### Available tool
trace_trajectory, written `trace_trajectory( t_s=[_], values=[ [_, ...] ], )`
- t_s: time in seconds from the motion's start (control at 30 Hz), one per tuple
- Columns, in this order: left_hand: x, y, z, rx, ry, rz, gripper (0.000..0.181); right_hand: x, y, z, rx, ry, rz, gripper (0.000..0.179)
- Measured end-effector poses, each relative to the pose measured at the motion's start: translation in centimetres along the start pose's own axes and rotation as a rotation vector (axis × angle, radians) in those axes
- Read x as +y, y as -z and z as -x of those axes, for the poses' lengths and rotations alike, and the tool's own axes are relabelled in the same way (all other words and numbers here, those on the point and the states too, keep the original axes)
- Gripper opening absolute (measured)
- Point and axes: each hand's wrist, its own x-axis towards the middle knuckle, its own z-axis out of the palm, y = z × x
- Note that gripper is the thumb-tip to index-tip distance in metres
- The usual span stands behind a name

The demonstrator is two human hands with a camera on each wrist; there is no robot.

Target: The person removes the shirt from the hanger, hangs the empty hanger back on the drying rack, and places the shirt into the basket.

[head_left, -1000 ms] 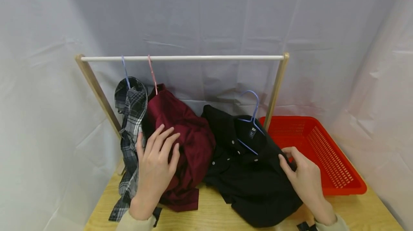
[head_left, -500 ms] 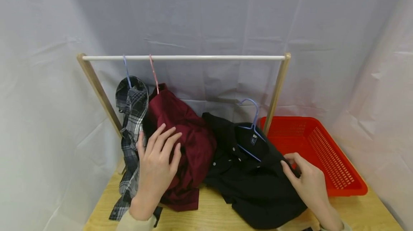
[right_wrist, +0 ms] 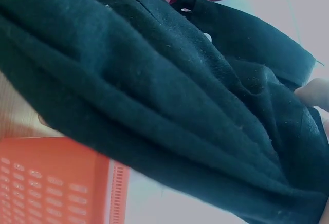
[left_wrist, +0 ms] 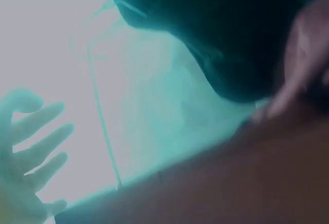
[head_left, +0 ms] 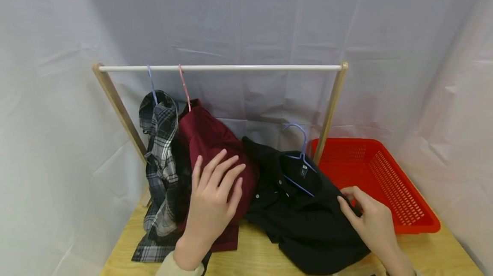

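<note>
A black button-up shirt (head_left: 308, 229) lies slumped on the table below the rail, a blue hanger (head_left: 305, 139) inside its collar. The hanger's hook is free of the rail. My right hand (head_left: 369, 220) pinches the shirt's right shoulder between thumb and fingers; in the right wrist view the black cloth (right_wrist: 154, 90) fills most of the picture. In front of the maroon shirt (head_left: 204, 130), my left hand (head_left: 213, 199) holds nothing, fingers spread. Whether it touches that cloth I cannot tell. The left wrist view is washed out and blurred.
A white rail (head_left: 246, 68) on wooden legs carries the maroon shirt on a pink hanger (head_left: 185, 87) and a plaid shirt (head_left: 163, 122) on another blue hanger (head_left: 152, 83). Behind my right hand, a red basket (head_left: 420, 199) stands on the wooden table (head_left: 258, 254).
My left hand has shifted right, from beside the plaid shirt to in front of the maroon one. The right hand and the black shirt, with its hanger, have sunk slightly.
</note>
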Motion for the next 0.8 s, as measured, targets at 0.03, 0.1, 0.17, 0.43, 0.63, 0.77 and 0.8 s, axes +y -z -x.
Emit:
trace_trajectory(
  t_s=[0.03,0.1,0.17,0.43,0.63,0.77,0.8],
  values=[
    [0.3,-0.4,-0.1,-0.009,-0.012,0.013,0.025,0.0,0.1,0.1,-0.004,0.001,0.000,0.035],
    [0.8,-1.3,-0.4,-0.030,-0.030,0.041,0.024,0.1,0.2,0.1,-0.009,0.005,0.001,0.036],
    [1.0,-2.4,-0.6,-0.051,-0.046,0.053,0.025,0.2,0.2,0.2,-0.012,0.014,0.001,0.038],
    [-0.2,-7.8,0.2,-0.116,-0.059,0.095,0.031,0.2,0.6,0.5,-0.020,0.076,-0.042,0.016],
    [-1.7,-10.6,0.4,-0.125,-0.024,0.105,0.032,0.2,1.0,0.6,-0.043,0.090,-0.060,0.021],
    [-2.0,-11.5,0.4,-0.160,0.006,0.103,0.030,0.0,1.1,0.6,-0.041,0.094,-0.075,0.021],
    [-2.1,-11.6,0.4,-0.167,0.012,0.109,0.029,0.0,1.2,0.6,-0.039,0.094,-0.076,0.019]
  ],
)
